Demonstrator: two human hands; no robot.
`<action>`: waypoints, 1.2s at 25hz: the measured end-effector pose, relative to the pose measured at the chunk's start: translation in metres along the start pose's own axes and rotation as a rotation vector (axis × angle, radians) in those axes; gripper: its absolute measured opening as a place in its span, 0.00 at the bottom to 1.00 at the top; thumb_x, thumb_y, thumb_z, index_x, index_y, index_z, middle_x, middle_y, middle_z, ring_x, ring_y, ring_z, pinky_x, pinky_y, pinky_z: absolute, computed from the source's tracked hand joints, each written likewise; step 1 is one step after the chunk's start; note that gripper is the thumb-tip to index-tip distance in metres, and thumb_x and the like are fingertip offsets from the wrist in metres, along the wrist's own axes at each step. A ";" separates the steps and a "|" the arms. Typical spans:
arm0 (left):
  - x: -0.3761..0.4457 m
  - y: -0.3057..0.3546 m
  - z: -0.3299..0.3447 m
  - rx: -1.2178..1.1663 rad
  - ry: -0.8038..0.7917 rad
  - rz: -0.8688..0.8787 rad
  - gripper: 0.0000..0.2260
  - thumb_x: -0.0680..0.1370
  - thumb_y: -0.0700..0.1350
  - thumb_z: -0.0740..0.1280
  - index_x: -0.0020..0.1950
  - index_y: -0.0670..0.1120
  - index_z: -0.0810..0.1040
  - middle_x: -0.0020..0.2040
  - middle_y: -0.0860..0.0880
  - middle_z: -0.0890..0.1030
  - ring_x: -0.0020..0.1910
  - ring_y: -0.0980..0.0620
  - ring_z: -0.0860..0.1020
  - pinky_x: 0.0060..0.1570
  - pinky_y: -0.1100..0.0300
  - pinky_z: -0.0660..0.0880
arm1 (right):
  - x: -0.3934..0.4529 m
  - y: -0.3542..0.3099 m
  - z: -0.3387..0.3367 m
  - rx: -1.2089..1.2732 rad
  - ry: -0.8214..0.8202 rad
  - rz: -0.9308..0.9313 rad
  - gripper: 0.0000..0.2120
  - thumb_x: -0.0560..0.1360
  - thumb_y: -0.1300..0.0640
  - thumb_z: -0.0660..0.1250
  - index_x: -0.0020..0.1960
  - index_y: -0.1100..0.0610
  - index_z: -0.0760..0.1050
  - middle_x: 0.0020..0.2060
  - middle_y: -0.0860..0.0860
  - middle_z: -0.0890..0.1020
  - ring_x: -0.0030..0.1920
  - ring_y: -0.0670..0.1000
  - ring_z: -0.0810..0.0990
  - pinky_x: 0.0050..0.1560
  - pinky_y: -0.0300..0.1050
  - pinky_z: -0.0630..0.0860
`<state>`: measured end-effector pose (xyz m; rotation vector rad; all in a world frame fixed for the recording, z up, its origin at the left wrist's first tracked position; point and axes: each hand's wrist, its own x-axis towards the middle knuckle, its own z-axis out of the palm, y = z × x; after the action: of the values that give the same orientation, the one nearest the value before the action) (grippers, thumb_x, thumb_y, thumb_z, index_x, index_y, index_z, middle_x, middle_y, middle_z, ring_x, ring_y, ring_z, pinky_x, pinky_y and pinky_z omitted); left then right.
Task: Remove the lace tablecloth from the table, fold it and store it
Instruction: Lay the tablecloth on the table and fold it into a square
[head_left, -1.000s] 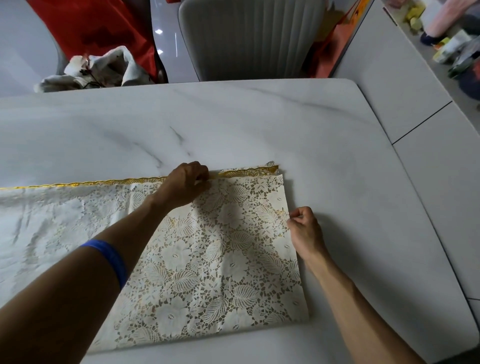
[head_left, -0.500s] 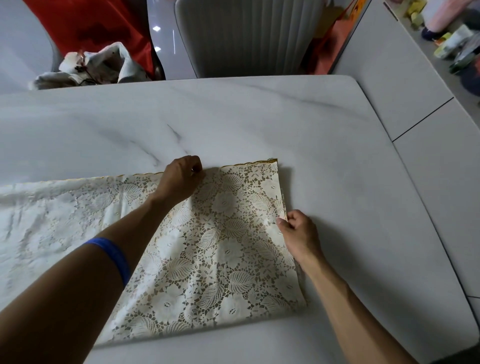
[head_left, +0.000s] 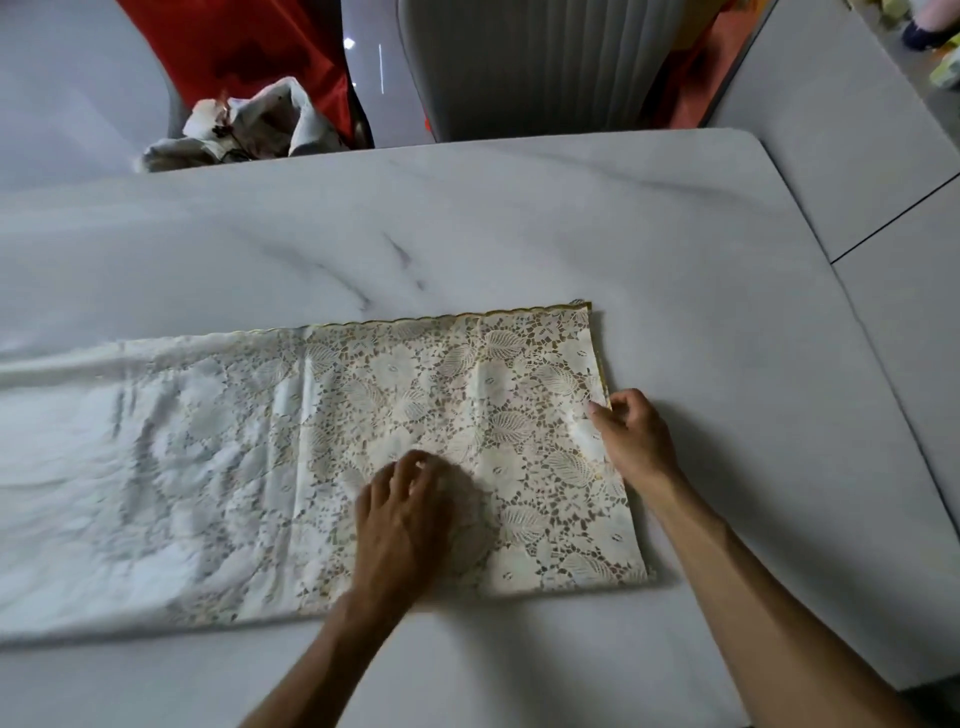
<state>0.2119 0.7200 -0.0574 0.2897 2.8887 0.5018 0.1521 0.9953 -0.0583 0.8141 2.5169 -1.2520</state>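
**Both hands on the folded lace, right pinching the edge**

Right hand (head_left: 631, 441) pinches the tablecloth's (head_left: 363, 441) right short edge at about 3 o'clock of the folded strip, fingers curled onto the gold-trimmed border. Left hand (head_left: 402, 514) lies on top of the cloth near its middle-front, fingers only loosely bent, gripping nothing; it's motion-blurred, so we can't say how hard it presses.

Tablecloth sits on the table (head_left: 519, 218) as a long flat strip running 9 to 3 o'clock, its left end running out of view at 9. We read it as partway through folding: off the full spread, not yet a compact bundle, not stored.

Handling, our judgement:
- Light and thin, limp rather than stiff. It'll drape the moment we lift it.
- The sheen and flat lie suggest a plasticky lace, so layers could slide over each other on the smooth top.
- Openwork pattern can snag fingertips or tear if yanked. Pull along the edge, not through the holes.
- Best holds: the two right-hand corners at 1 and 5 o'clock, or the hemmed gold border, which looks like the strongest line. One palm flat on the stack to pin it while the other carries the end over toward 9.

Surface: white marble-look tabletop, glossy, rounded corner at 1 o'clock.

Room: grey ribbed chair (head_left: 540, 67) tucked in at 12, red fabric (head_left: 249, 47) and a crumpled white bag (head_left: 254, 124) at 11, grey tiled floor (head_left: 857, 130) at 2.
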 end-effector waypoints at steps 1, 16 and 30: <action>-0.016 -0.004 0.006 0.028 -0.106 -0.002 0.24 0.82 0.53 0.56 0.78 0.51 0.60 0.79 0.44 0.59 0.76 0.39 0.60 0.72 0.39 0.59 | -0.006 -0.001 -0.008 0.049 -0.055 0.039 0.15 0.76 0.42 0.65 0.53 0.52 0.71 0.43 0.46 0.78 0.41 0.45 0.77 0.33 0.40 0.70; -0.085 -0.095 -0.008 0.004 -0.190 -0.073 0.26 0.79 0.65 0.40 0.77 0.65 0.38 0.79 0.53 0.36 0.78 0.48 0.35 0.73 0.41 0.33 | -0.115 0.046 -0.032 -0.343 0.328 0.194 0.22 0.66 0.68 0.69 0.56 0.57 0.66 0.56 0.62 0.78 0.53 0.64 0.75 0.51 0.55 0.72; -0.134 -0.163 -0.050 -0.080 -0.132 -0.204 0.25 0.82 0.53 0.60 0.78 0.51 0.60 0.80 0.43 0.52 0.79 0.42 0.52 0.74 0.45 0.59 | -0.224 -0.020 0.151 -0.769 -0.204 -0.541 0.27 0.78 0.48 0.58 0.76 0.49 0.60 0.80 0.52 0.52 0.78 0.57 0.50 0.77 0.57 0.45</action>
<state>0.3039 0.5240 -0.0469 0.0146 2.7226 0.5381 0.3175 0.7819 -0.0442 -0.1663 2.7738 -0.3291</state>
